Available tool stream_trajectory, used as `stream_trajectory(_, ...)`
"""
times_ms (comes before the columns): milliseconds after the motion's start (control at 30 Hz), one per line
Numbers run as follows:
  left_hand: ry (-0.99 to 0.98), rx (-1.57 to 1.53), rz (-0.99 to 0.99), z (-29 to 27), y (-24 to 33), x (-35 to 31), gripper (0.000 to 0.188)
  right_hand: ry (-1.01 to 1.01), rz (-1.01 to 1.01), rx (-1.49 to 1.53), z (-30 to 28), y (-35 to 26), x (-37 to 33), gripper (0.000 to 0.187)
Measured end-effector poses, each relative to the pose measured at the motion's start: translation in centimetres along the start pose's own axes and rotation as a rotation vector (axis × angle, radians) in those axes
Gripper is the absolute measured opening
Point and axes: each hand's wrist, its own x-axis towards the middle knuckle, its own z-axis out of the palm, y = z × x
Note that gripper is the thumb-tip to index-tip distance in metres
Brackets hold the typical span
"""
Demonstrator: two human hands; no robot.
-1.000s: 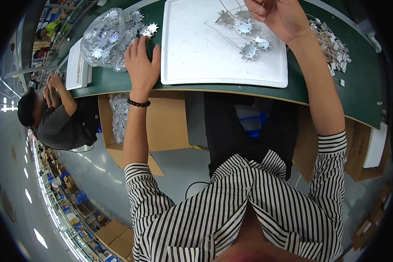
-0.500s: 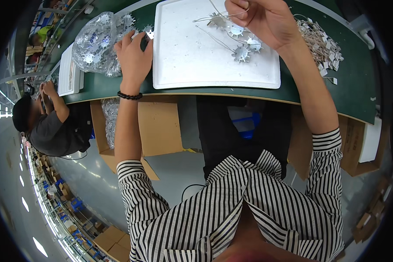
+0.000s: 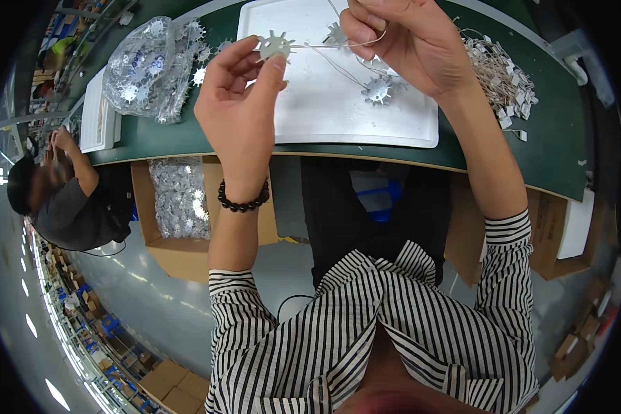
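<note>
Between the thumb and fingers of my left hand (image 3: pixel 240 114) is a silvery toothed metal disc (image 3: pixel 274 46), held above the left part of a white tray (image 3: pixel 345 131). My right hand (image 3: pixel 417 52) pinches a thin white wire (image 3: pixel 321 46) over the tray's right part. The wire stretches left from those fingers toward the disc; whether its end goes through the disc I cannot make out. Below my right hand, several toothed discs with wires lie on the tray, one of them a star-shaped disc (image 3: pixel 378 90) near its middle.
Left of the tray sits a clear plastic bag (image 3: pixel 141 72) of toothed discs, with loose discs beside it. A heap of wires with white connectors (image 3: pixel 507 86) lies to the right. An open cardboard box (image 3: pixel 176 248) stands below the table edge. A co-worker (image 3: pixel 76 203) works at far left.
My left hand has moved right from the loose discs beside the bag and now holds one disc over the tray. My right hand stays over the tray with the wire.
</note>
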Motion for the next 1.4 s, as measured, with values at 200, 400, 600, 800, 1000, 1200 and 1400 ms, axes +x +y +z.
stream_trajectory(200,0.017,0.060,0.039,1.0,0.7,-1.2,0.034,-0.013,-0.032,-0.084,-0.3,0.3,-0.1,0.019)
stream_trajectory(400,0.016,0.106,0.087,1.0,0.6,-1.5,0.032,-0.040,-0.062,-0.122,-0.8,0.6,-0.1,0.021)
stream_trajectory(600,-0.009,0.203,0.152,1.2,-0.2,-1.7,0.030,-0.023,-0.078,-0.240,-0.7,0.7,-0.3,0.021)
stream_trajectory(800,-0.058,0.022,0.025,2.0,-0.2,-1.6,0.032,0.050,-0.171,-0.442,-1.4,0.3,-0.6,0.021)
stream_trajectory(1000,-0.057,0.187,0.114,2.2,-0.8,-1.9,0.033,0.254,-0.224,-0.693,0.4,0.9,-0.8,0.021)
stream_trajectory(1200,-0.085,0.037,-0.010,2.4,-0.5,-1.7,0.029,0.143,-0.179,-0.627,2.1,1.1,-0.7,0.021)
stream_trajectory(1400,-0.133,-0.262,-0.156,1.4,0.0,-1.1,0.027,0.161,-0.146,-0.602,1.5,1.6,-0.6,0.021)
